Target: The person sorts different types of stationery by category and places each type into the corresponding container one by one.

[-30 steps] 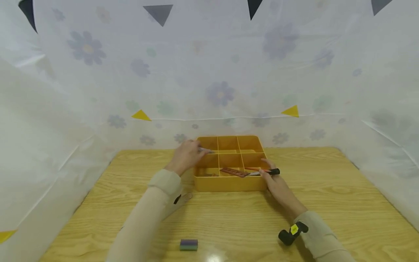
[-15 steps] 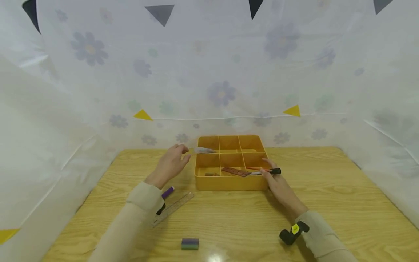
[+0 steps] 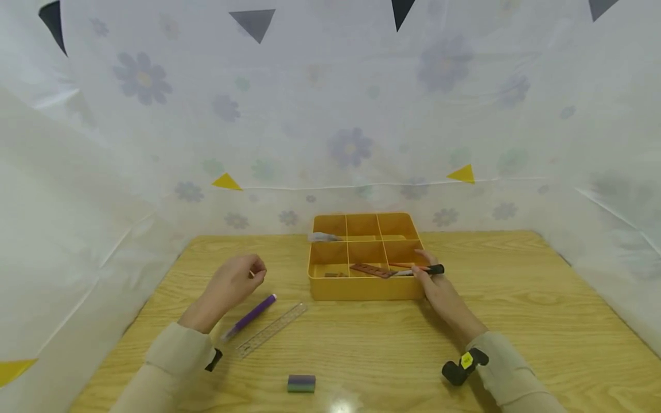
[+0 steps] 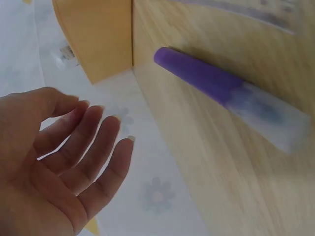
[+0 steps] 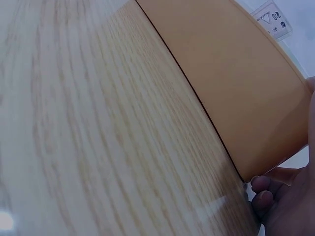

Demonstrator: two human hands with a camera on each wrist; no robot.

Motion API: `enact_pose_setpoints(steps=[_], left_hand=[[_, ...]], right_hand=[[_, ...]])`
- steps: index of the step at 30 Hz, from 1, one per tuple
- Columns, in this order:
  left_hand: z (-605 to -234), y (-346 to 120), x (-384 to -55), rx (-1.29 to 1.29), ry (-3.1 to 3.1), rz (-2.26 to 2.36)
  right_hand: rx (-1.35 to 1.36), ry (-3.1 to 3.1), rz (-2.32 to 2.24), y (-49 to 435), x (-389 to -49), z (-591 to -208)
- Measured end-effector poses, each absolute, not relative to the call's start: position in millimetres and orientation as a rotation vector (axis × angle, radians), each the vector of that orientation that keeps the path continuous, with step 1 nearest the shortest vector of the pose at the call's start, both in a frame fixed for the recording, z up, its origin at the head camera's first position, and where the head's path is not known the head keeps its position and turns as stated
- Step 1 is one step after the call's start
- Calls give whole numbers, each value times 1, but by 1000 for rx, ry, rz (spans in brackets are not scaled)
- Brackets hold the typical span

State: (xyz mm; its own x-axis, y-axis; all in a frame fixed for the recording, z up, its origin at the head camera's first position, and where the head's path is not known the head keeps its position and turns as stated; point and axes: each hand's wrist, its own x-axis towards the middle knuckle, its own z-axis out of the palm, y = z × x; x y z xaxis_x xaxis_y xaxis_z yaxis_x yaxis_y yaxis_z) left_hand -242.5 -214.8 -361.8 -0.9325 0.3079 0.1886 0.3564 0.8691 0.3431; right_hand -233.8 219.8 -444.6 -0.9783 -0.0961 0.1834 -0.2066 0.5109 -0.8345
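My left hand (image 3: 227, 289) is over the table's left side, its fingers loosely bent with nothing between them. Close by lies a purple marker (image 3: 251, 316) with a clear cap, and beside that a clear ruler (image 3: 272, 331). My right hand (image 3: 441, 295) grips the right front corner of a yellow divided box (image 3: 366, 289), thumb near the rim. A brown slotted strip (image 3: 372, 271), a black-ended tool (image 3: 418, 271) and an orange stick (image 3: 405, 265) lean in its front compartments. A small brownish piece (image 3: 335, 275) lies front left. Something in clear wrapping (image 3: 324, 237) pokes over the left rim.
A short purple-and-green cylinder (image 3: 301, 384) lies near the table's front. Behind the wooden table (image 3: 372, 355) hangs a white flowered sheet (image 3: 330, 103), with more sheeting on both sides.
My left hand has let go of the clear-wrapped thing at the box's back left and drawn back left and nearer, uncovering the marker and ruler. The right hand keeps its hold on the box.
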Motion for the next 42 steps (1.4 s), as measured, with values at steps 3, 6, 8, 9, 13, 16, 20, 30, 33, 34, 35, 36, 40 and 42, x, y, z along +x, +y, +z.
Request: enact_pose_setpoints(steps=[3, 6, 8, 9, 13, 16, 20, 30, 33, 34, 35, 36, 40, 42], left_hand=[[-366, -224, -234, -499, -2997, -544], [-368, -231, -225, -468, -3108, -534], [-369, -233, -218, -451, -3171, -529], [-370, -234, -215, -446, -3201, -522], [-376, -236, -208, -438, -3266, -513], [-381, -236, -206, -454, -3259, -519], [-384, -237, -203, -488, -3216, -529], [-393, -234, -207, -469, -3179, -492], [-394, -233, -208, -475, -3187, -488], [-394, -232, -208, -477, -3188, -486], [-393, -231, -209, -479, -3188, -490], [-393, -231, -209, -479, -3188, -495], [-391, -228, -211, -510, -3171, -489], [-390, -227, -212, -521, -3155, -475]], right_hand=[[268, -2626, 1465, 220, -235, -445], [276, -2626, 1454, 220, -235, -445], [285, -2626, 1448, 219, -236, -446], [288, -2627, 1445, 218, -236, -446], [290, -2628, 1449, 216, -235, -445], [287, -2632, 1452, 215, -234, -444], [282, -2638, 1442, 215, -234, -444], [282, -2628, 1432, 217, -235, -446], [286, -2631, 1450, 217, -236, -446], [286, -2631, 1452, 217, -236, -446], [285, -2632, 1452, 217, -236, -446], [283, -2631, 1455, 217, -236, -446], [276, -2633, 1453, 217, -235, -446], [276, -2628, 1458, 217, -236, -446]])
